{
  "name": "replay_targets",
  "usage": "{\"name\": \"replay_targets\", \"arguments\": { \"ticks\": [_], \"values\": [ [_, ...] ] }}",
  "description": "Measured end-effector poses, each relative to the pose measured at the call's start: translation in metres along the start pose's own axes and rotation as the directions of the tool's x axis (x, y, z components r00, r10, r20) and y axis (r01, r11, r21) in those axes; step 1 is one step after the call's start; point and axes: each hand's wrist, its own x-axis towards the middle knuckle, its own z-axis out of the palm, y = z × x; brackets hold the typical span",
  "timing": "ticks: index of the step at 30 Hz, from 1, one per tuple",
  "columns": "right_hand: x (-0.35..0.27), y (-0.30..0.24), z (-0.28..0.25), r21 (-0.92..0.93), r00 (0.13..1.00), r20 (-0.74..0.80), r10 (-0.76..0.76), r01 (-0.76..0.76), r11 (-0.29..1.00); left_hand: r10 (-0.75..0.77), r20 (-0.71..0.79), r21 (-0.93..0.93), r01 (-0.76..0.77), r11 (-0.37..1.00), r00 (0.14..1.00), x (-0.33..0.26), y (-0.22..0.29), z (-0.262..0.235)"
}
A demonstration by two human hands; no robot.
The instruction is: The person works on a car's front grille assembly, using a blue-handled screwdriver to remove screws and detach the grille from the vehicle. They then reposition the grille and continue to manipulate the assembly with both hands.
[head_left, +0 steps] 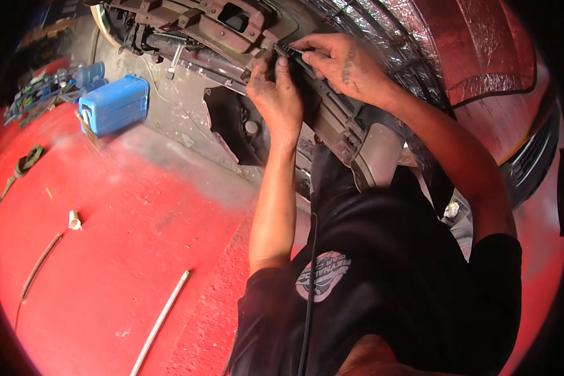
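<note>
Both hands are raised together at the brownish-grey frame panel (257,31) of a vehicle's body. My left hand (276,100) points upward, thumb and fingers bent inward at the panel's edge; whatever lies between them is hidden. Opposite it, my right hand (344,66) reaches in from the right, thumb and forefinger pinched at the end of a small dark piece (283,49). Dark marks show on the back of that hand. Below the fingers, a long ribbed dark strip (332,109) slants down toward my body.
A blue jerrycan (114,105) stands on the floor to the left. A white rod (160,323), a dark hose (42,266), a small white cup (74,220) and a green strap (22,169) lie on the red floor. At the upper right is a panel with silver foil lining (482,50).
</note>
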Motion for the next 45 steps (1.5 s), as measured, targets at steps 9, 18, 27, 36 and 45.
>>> {"name": "replay_targets", "arguments": {
  "ticks": [9,18,27,36,45],
  "values": [
    [0.005,0.009,0.001,-0.093,0.998,0.013,-0.059,0.06,0.994,-0.014,-0.022,0.023,0.015,1.0,1.0,0.001,0.003,0.0],
    [0.0,0.013,0.016,-0.023,0.991,-0.1,-0.091,0.09,0.996,-0.034,-0.041,-0.017,0.034,0.999,0.999,0.002,-0.003,0.003],
    [-0.003,0.006,0.009,0.143,0.996,0.016,0.087,-0.088,0.986,-0.056,-0.03,0.003,0.056,0.998,0.998,0.003,0.0,0.002],
    [0.0,0.001,0.006,0.114,0.996,0.005,0.089,-0.089,0.99,-0.005,-0.028,0.003,0.005,1.0,1.0,0.002,-0.002,0.002],
    [0.004,0.014,0.012,0.039,0.998,-0.055,-0.026,0.028,0.999,-0.051,-0.054,-0.076,0.047,0.996,0.997,0.002,-0.007,0.006]
  ]
}}
